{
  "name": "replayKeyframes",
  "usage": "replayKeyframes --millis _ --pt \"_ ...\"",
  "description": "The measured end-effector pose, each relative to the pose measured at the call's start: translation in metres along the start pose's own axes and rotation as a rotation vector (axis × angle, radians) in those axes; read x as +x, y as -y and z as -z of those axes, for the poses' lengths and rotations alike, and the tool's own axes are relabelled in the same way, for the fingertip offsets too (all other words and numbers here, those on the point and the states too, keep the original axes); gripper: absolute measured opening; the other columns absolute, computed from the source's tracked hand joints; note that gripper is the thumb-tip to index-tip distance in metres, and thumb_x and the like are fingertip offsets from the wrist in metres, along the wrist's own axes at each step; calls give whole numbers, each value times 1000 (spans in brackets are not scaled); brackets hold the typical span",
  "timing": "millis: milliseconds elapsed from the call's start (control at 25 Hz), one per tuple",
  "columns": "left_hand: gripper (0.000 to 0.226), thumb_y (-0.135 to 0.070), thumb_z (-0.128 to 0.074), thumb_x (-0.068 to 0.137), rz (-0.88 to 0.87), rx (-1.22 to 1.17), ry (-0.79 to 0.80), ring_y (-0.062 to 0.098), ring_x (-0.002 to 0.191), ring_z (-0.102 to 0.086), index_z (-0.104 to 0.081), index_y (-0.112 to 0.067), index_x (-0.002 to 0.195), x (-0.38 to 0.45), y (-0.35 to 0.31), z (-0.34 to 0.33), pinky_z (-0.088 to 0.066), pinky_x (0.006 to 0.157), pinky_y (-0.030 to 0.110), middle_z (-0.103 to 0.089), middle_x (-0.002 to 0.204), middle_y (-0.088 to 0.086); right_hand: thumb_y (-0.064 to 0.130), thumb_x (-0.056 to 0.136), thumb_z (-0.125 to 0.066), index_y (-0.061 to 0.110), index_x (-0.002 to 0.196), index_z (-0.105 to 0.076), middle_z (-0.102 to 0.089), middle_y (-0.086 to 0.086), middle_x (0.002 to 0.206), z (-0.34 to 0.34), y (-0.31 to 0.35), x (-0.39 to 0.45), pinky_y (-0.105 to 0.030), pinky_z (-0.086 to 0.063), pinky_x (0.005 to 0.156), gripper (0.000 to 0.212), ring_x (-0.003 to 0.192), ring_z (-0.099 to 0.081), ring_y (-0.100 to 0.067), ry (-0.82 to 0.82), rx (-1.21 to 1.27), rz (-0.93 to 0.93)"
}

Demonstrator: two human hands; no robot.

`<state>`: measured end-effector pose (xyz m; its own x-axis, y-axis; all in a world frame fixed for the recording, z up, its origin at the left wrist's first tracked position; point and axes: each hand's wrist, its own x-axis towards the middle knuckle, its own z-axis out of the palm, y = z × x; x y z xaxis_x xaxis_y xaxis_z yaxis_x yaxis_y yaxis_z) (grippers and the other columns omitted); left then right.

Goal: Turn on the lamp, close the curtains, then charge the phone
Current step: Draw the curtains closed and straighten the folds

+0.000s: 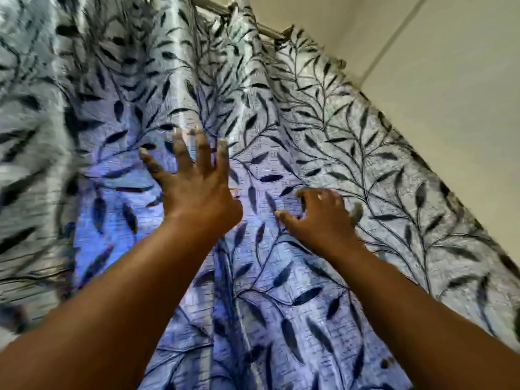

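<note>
Silvery curtains (351, 130) with a dark leaf pattern fill most of the view and hang from a metal rod (267, 30) at the top. The panels overlap in the middle with no gap showing. My left hand (194, 184) is raised in front of the fabric with its fingers spread wide. My right hand (320, 218) is lower and to the right, fingers curled and apart, close to or touching the cloth. Neither hand clearly grips a fold. No lamp or phone is in view.
A plain cream wall (450, 80) runs along the right side behind the curtain. The left part of the curtain is blurred by motion.
</note>
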<state>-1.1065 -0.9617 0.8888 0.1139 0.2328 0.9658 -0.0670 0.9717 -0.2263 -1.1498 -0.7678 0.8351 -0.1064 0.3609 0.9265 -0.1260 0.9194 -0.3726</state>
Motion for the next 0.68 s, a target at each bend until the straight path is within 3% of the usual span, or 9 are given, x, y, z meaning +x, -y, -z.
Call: replayKeyframes --millis 120,200,360,400,520,600,680 --pt "85 -65 -35 83 -107 6 -68 39 144 14 -4 -24 151 3 -12 -1 5 106 70 12 160 9 85 68 -38 31 118 -43 -32 -9 150 5 -25 14 -62 -21 108 74 140 -20 -35 -1 -22 -15" --pt "84 -70 -26 83 -135 -21 -76 36 145 13 -5 -25 151 6 -18 -2 6 108 67 9 161 8 88 65 -39 30 119 -40 -33 -8 148 8 -31 17 -58 -29 105 79 137 -27 -34 36 26 -30" --pt "85 -75 -23 81 -135 -173 -28 32 146 12 -7 -28 151 17 -41 1 10 110 62 8 161 7 90 55 -50 27 136 -32 -44 -5 141 5 -14 4 -47 -41 100 104 121 -48 -23 164 491 -46" --pt "85 -75 -24 81 -137 -212 -17 32 146 11 -9 -29 151 19 -49 1 10 111 61 7 161 7 84 58 -58 23 137 -32 -49 -8 139 4 -9 -1 -45 -44 98 102 115 -52 -20 206 592 -20" --pt "84 -75 -23 82 -158 -240 7 31 146 11 -7 -31 151 17 -67 -5 9 111 62 8 161 5 47 81 -67 15 139 -39 -55 -10 136 -6 0 -13 -38 -47 95 71 108 -53 -6 351 660 190" --pt "83 -76 -22 83 -179 -224 8 31 146 11 -6 -30 151 13 -70 -12 8 111 62 9 161 4 51 83 -64 32 136 -43 -54 0 139 -10 2 -19 -39 -47 97 60 116 -54 -11 478 604 199" --pt "84 -76 -19 83 -182 -195 7 32 146 12 -6 -30 151 9 -66 -16 9 110 62 10 161 4 55 86 -58 34 129 -48 -59 2 133 -14 -1 -19 -39 -50 93 49 114 -58 -15 451 568 183"
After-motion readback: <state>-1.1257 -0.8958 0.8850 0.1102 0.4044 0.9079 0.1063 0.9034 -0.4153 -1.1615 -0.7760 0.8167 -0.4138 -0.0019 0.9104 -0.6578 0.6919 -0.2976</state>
